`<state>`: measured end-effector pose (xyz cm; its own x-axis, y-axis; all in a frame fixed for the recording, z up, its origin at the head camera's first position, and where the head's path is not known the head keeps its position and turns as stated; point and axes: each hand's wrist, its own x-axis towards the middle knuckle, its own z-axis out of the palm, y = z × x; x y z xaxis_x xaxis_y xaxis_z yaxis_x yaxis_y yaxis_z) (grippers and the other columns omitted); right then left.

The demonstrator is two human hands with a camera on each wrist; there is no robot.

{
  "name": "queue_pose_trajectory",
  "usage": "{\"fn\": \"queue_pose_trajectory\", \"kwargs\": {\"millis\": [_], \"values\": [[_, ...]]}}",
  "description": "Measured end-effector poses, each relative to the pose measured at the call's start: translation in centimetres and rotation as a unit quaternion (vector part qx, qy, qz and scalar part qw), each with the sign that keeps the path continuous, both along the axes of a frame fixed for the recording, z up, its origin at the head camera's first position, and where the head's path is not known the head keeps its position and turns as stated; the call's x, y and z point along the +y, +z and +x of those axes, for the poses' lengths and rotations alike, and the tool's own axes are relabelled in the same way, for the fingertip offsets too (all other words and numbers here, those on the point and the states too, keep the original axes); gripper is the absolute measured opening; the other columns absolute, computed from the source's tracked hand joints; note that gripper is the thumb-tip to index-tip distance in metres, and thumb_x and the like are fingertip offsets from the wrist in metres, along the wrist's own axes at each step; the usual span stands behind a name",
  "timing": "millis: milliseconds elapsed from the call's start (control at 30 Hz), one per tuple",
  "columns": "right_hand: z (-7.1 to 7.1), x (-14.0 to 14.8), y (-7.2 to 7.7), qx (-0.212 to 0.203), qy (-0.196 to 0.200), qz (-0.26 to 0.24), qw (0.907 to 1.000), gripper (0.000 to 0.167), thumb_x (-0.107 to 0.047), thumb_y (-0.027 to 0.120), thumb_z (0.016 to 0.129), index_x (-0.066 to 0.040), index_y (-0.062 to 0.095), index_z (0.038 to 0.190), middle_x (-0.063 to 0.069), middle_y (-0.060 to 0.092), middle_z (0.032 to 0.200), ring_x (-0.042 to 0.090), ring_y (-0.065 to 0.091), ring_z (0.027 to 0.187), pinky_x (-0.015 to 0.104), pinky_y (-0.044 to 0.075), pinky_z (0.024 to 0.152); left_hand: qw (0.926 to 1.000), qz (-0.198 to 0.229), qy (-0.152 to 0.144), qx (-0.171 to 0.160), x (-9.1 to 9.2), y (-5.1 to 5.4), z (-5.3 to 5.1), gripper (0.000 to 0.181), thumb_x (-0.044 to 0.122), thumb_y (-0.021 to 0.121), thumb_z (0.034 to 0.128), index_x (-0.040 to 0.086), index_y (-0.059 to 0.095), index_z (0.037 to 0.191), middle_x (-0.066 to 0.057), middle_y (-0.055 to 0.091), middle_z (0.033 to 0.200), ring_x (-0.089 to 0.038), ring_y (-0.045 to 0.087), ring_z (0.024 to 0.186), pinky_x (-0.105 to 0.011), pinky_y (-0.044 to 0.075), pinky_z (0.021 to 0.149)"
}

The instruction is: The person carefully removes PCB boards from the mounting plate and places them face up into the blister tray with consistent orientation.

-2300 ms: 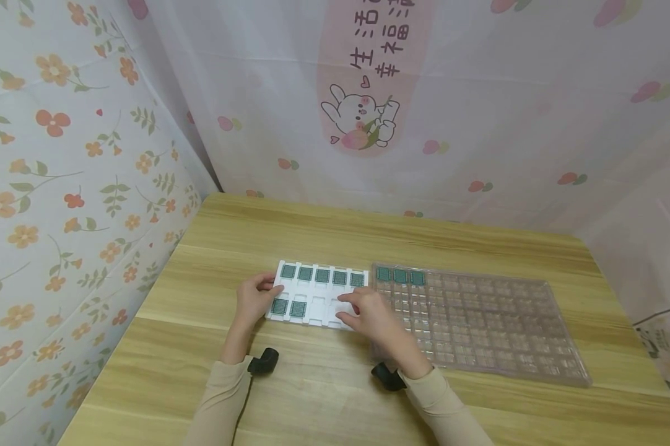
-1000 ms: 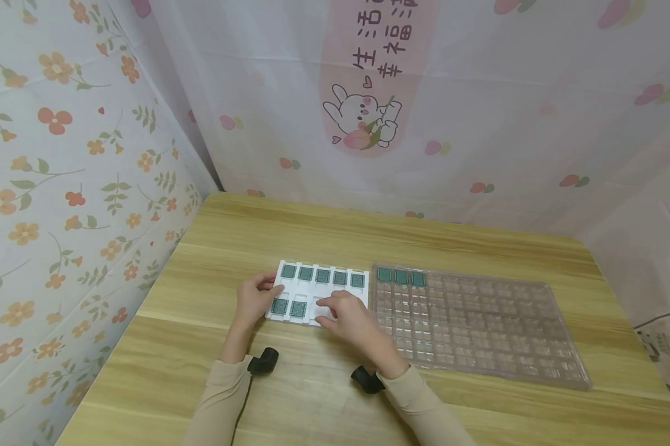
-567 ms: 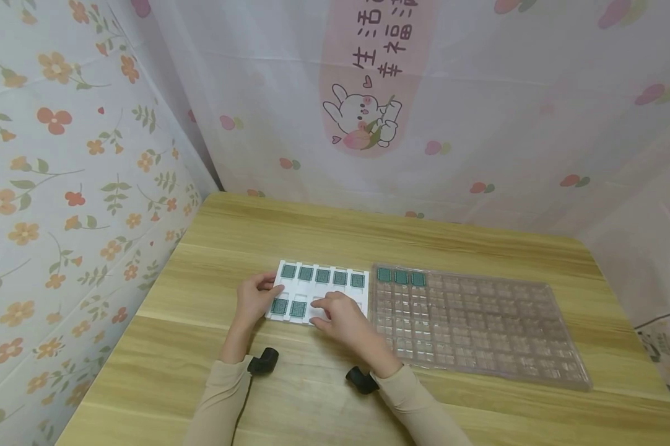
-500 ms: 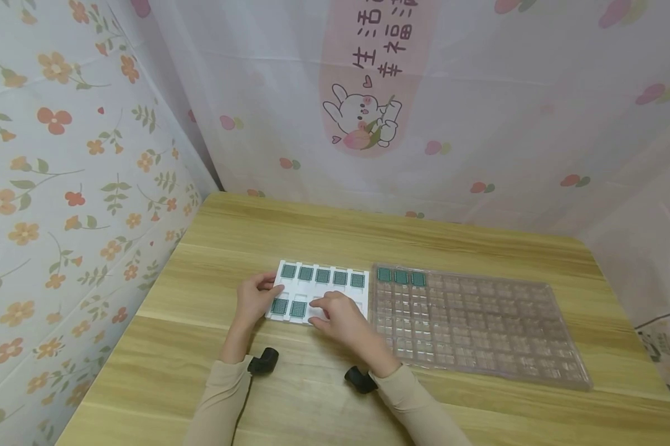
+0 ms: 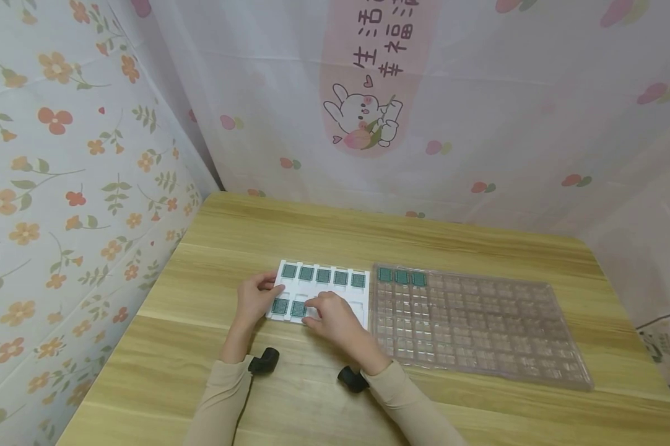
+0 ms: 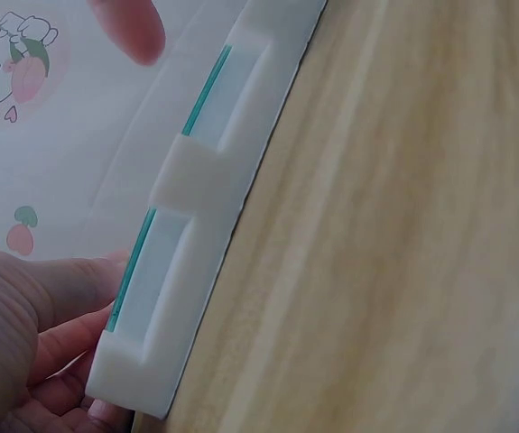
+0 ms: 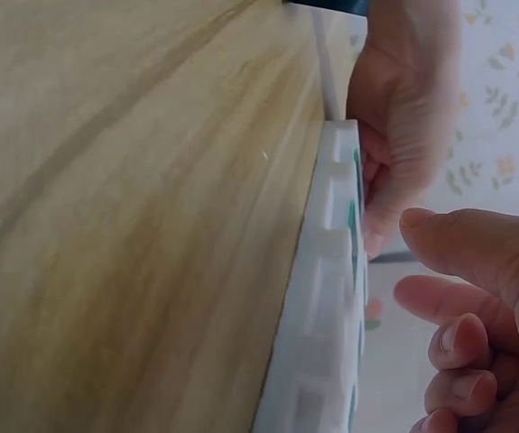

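A curtain with orange flowers (image 5: 56, 186) hung at the far left, beside the wooden table (image 5: 168, 334). Next along came a beige left sleeve (image 5: 220, 396), with a black device (image 5: 264, 361) strapped at the wrist. Beyond the cuff, the left hand (image 5: 254, 298) gripped the left end of the white tray (image 5: 298, 287), its thumb laid over the top edge and its other fingers at the outer side.

The tray lay flat on the table and held small green chips in two rows. The near row showed a left chip (image 5: 280, 306), close to the thumb, and a second chip (image 5: 298, 308) just to its right (from the left wrist, both were seen edge-on, as thin green lines). Behind them, the far row (image 5: 323, 276) counted five chips, one to a pocket.

The right hand (image 5: 335, 319) hung over the near row, its thumb and forefinger parted and nothing held between them, while its other fingers curled loosely. Those two fingertips were at the right side of the second chip; whether they touched it I could not tell. A second black device (image 5: 353, 379) sat at the wrist, below a beige right sleeve (image 5: 407, 396).

Above, a pale curtain (image 5: 268, 93) carried a printed rabbit (image 5: 363, 118). Farthest right, just beside the white tray, lay a larger clear tray (image 5: 480, 322), with three chips (image 5: 402, 277) lined up in its far left corner.
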<state>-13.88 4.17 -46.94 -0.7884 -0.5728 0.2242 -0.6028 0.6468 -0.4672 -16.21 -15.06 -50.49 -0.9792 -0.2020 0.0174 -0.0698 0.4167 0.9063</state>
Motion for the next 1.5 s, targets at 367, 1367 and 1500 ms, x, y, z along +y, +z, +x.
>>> {"fn": "queue_pose_trajectory", "kwargs": {"millis": [367, 1367, 1500], "values": [[0.1, -0.6, -0.2, 0.033, -0.021, 0.01, 0.9992, 0.024, -0.018, 0.078, 0.075, -0.002, 0.072, 0.093, 0.005, 0.061, 0.071, 0.015, 0.053, 0.065, 0.026, 0.047, 0.059, 1.0, -0.002, -0.003, -0.002, 0.0, 0.0, 0.0, 0.03, 0.004, 0.073, 0.0789, -0.004, 0.067, 0.107, -0.017, 0.067, 0.092, -0.025, 0.062, 0.082, -0.019, 0.047, 0.067], [0.0, -2.2, -1.0, 0.03, -0.075, 0.018, 0.9966, 0.025, -0.016, 0.08, 0.071, -0.001, 0.072, 0.089, 0.008, 0.065, 0.078, 0.022, 0.062, 0.074, 0.03, 0.051, 0.066, 0.9998, 0.016, 0.0, -0.011, -0.1, -0.1, 0.0, 0.031, 0.003, 0.073, 0.0784, -0.004, 0.067, 0.108, -0.017, 0.067, 0.092, -0.025, 0.061, 0.084, -0.017, 0.046, 0.067], [0.0, -2.2, -1.0, 0.035, -0.073, 0.015, 0.9966, 0.024, -0.016, 0.08, 0.07, -0.001, 0.072, 0.088, 0.008, 0.065, 0.077, 0.021, 0.061, 0.073, 0.029, 0.05, 0.065, 0.9998, 0.015, 0.002, -0.015, -0.1, -0.1, -0.1, 0.031, 0.004, 0.073, 0.0784, -0.003, 0.067, 0.108, -0.017, 0.067, 0.093, -0.025, 0.061, 0.084, -0.018, 0.047, 0.067]]}}
